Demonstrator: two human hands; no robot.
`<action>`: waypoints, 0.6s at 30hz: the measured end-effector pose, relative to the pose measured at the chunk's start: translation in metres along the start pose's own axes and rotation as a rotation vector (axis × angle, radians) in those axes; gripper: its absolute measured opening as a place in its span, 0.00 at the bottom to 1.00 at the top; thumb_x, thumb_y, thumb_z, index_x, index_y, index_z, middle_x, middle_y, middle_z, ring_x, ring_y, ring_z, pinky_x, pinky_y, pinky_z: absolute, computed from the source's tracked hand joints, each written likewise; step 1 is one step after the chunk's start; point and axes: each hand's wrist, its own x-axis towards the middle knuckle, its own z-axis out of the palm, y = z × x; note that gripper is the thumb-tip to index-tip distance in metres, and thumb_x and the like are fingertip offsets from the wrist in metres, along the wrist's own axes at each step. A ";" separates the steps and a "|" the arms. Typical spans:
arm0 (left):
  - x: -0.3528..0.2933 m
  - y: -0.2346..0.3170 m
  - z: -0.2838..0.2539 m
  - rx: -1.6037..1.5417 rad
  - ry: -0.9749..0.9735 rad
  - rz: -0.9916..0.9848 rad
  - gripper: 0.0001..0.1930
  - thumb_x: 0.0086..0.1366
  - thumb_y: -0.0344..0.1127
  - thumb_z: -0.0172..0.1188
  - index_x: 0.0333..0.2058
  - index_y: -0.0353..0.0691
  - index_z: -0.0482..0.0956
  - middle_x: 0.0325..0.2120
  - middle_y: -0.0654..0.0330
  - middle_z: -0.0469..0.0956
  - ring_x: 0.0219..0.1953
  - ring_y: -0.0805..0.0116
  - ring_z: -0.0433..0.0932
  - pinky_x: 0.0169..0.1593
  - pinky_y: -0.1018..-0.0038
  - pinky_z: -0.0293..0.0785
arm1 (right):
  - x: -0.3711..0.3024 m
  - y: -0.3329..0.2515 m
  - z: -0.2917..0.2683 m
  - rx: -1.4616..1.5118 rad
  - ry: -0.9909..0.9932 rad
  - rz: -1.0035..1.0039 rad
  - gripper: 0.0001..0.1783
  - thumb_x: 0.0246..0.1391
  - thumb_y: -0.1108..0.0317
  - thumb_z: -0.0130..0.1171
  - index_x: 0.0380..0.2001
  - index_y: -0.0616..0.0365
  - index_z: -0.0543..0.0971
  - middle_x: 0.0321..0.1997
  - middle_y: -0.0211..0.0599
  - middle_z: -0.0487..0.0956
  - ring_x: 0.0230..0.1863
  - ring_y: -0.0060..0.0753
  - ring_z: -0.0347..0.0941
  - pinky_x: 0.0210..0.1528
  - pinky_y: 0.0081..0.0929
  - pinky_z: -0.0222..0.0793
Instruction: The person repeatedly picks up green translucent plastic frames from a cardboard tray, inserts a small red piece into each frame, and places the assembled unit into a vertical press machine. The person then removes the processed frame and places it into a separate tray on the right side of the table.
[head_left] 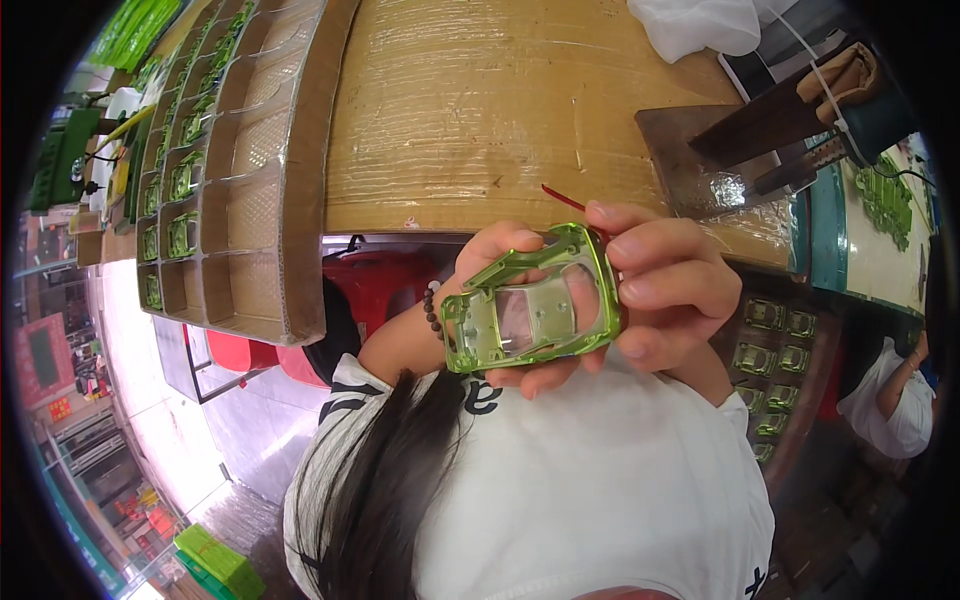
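Note:
In front of my chest I hold a see-through green toy car body shell [535,310], its hollow inside facing up. My left hand [490,250] is closed around it from beneath and behind, with fingers showing past its far and near edges. My right hand [670,285] grips the shell's right end, fingers curled along its rim. A thin red strip [562,197] sticks out to the left from beside my right fingertips; whether it is pinched there or fixed to the shell I cannot tell.
A divided cardboard tray [305,180] at left has green car shells in some compartments. Ahead lies a tape-covered worktable [480,110], with a brown metal plate and dark tool [690,150] at right. More shells fill a low tray [765,360] at lower right. Another person's arm [895,390] shows far right.

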 end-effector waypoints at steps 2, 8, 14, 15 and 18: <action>0.003 0.005 0.010 0.001 0.001 -0.018 0.38 0.58 0.55 0.45 0.51 0.20 0.58 0.48 0.27 0.60 0.35 0.35 0.72 0.22 0.63 0.75 | -0.001 -0.002 0.005 -0.002 0.028 0.020 0.19 0.36 0.77 0.67 0.36 0.66 0.75 0.44 0.55 0.71 0.43 0.54 0.73 0.44 0.40 0.73; -0.002 0.000 0.002 -0.026 0.062 0.024 0.38 0.58 0.55 0.45 0.52 0.20 0.58 0.47 0.29 0.60 0.36 0.34 0.72 0.22 0.63 0.75 | -0.010 0.008 0.005 -0.063 0.012 -0.125 0.20 0.37 0.77 0.67 0.37 0.65 0.74 0.46 0.55 0.69 0.44 0.54 0.73 0.42 0.41 0.74; 0.002 0.008 0.007 0.179 0.092 -0.092 0.37 0.58 0.55 0.45 0.49 0.20 0.60 0.45 0.30 0.62 0.36 0.37 0.72 0.21 0.64 0.74 | -0.012 0.003 0.007 -0.078 0.013 -0.146 0.17 0.41 0.75 0.64 0.37 0.65 0.74 0.45 0.55 0.68 0.47 0.53 0.70 0.44 0.46 0.73; 0.004 0.008 0.011 0.168 0.125 -0.070 0.37 0.58 0.55 0.45 0.49 0.20 0.61 0.44 0.30 0.62 0.36 0.37 0.72 0.20 0.64 0.74 | -0.013 0.002 0.005 -0.059 0.020 -0.104 0.16 0.42 0.75 0.63 0.37 0.65 0.74 0.45 0.55 0.68 0.47 0.53 0.70 0.44 0.47 0.73; 0.015 -0.003 0.028 -0.014 0.254 0.135 0.37 0.57 0.56 0.47 0.47 0.19 0.61 0.41 0.30 0.64 0.34 0.39 0.73 0.19 0.64 0.74 | -0.018 -0.003 -0.001 0.017 0.070 0.066 0.13 0.46 0.75 0.59 0.37 0.66 0.74 0.44 0.55 0.69 0.48 0.53 0.69 0.43 0.50 0.73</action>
